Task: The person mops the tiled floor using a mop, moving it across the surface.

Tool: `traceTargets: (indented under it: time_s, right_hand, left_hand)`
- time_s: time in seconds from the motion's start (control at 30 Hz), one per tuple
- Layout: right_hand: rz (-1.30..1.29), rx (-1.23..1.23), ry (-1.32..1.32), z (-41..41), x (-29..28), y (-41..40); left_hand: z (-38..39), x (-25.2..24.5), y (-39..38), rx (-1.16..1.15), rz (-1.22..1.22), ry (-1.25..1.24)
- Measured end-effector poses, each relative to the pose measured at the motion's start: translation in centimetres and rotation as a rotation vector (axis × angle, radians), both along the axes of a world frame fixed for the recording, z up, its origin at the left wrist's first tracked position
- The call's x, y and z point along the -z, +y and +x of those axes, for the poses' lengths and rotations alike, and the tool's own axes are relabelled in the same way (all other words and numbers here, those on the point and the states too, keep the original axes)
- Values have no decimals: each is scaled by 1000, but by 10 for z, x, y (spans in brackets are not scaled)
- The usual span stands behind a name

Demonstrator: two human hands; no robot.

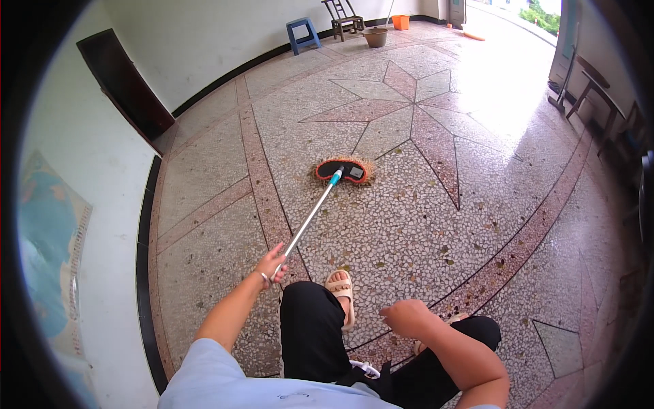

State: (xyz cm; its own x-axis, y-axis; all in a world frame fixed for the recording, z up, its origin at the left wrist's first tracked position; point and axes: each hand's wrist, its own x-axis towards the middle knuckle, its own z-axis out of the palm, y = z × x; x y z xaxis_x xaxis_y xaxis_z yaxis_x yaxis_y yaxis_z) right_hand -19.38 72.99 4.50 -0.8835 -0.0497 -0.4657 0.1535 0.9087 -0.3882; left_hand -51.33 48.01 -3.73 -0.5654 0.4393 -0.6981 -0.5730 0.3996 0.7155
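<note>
A long-handled mop [342, 171] with a dark, red-edged head and a tan fringe lies against the speckled terrazzo floor ahead of me. Its silver handle [310, 219] slants back towards my left side, joined to the head by a teal collar. My left hand [271, 266] is around the handle's near end, the index finger stretched along it. My right hand [406, 316] hangs over the floor by my right knee, apart from the mop, fingers curled and nothing visible in them. Small dry leaves [449, 262] and crumbs of debris are scattered around the mop head and nearer my feet.
Against the far wall stand a blue plastic stool [303, 36], a small wooden chair [347, 20], a brown bucket [376, 37] and an orange bucket [401, 22]. Bright light enters through a doorway [516, 25]. A wooden chair [595, 84] is at right, a dark door [125, 84] at left.
</note>
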Motion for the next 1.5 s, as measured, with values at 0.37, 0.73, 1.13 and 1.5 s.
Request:
traceTargets:
  time_s: [0.37,0.73,1.13,1.5]
  right_hand:
    - [-62,-52,42,-2,-20,-11]
    - [-9,-21,0,2,-3,-9]
    - [-66,49,11,18,-16,-8]
    - [-48,-5,-50,30,11,-19]
  left_hand:
    - [193,-79,-148,-339,-34,-229]
    - [-39,-38,62,-224,-81,-97]
    - [29,-139,-29,474,-371,-69]
    - [61,-168,56,954,-363,-34]
